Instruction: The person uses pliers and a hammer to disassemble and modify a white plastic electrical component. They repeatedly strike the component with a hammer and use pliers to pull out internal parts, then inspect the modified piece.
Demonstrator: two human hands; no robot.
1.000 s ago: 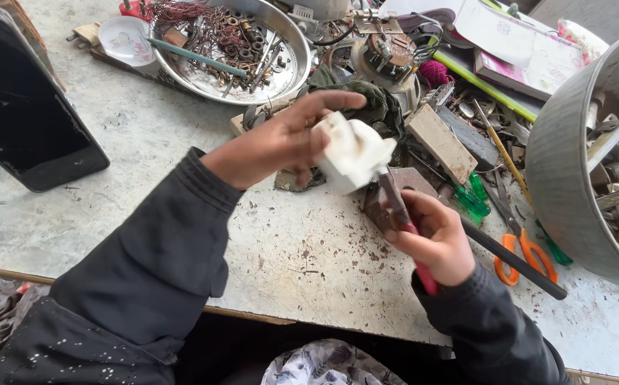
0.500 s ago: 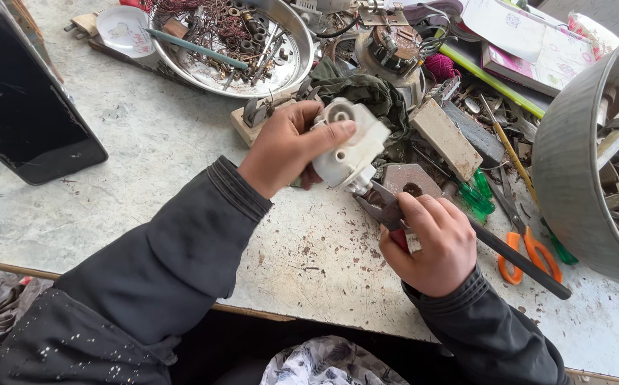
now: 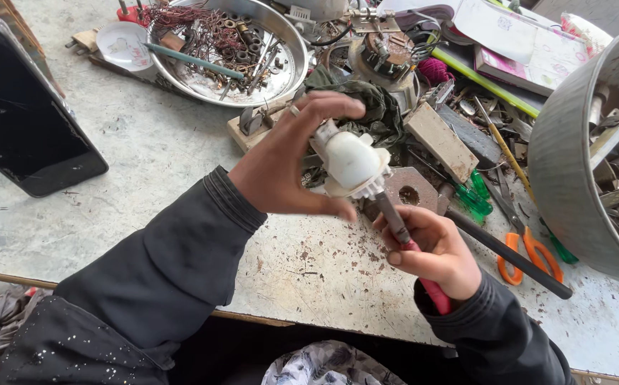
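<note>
My left hand (image 3: 288,160) grips a small white plastic part (image 3: 351,164) with a rounded body and a toothed rim, lifted above the worn table (image 3: 145,164). My right hand (image 3: 434,249) is closed on a screwdriver with a red handle (image 3: 434,294). Its dark metal shaft (image 3: 391,214) points up into the underside of the white part. Both arms wear dark sleeves. A hexagonal metal piece with a hole (image 3: 409,189) lies on the table just behind the two hands.
A round metal pan (image 3: 291,60) of wire and screws stands at the back. A big grey bowl (image 3: 573,171) of scrap is at right. Orange-handled scissors (image 3: 530,249), a black rod (image 3: 509,253), a wooden block (image 3: 441,142) and a black phone (image 3: 24,125) lie around.
My left hand has turned the white part and raised it, so its rounded side now faces me. The right hand has shifted right and down, keeping the screwdriver tip at the part.
</note>
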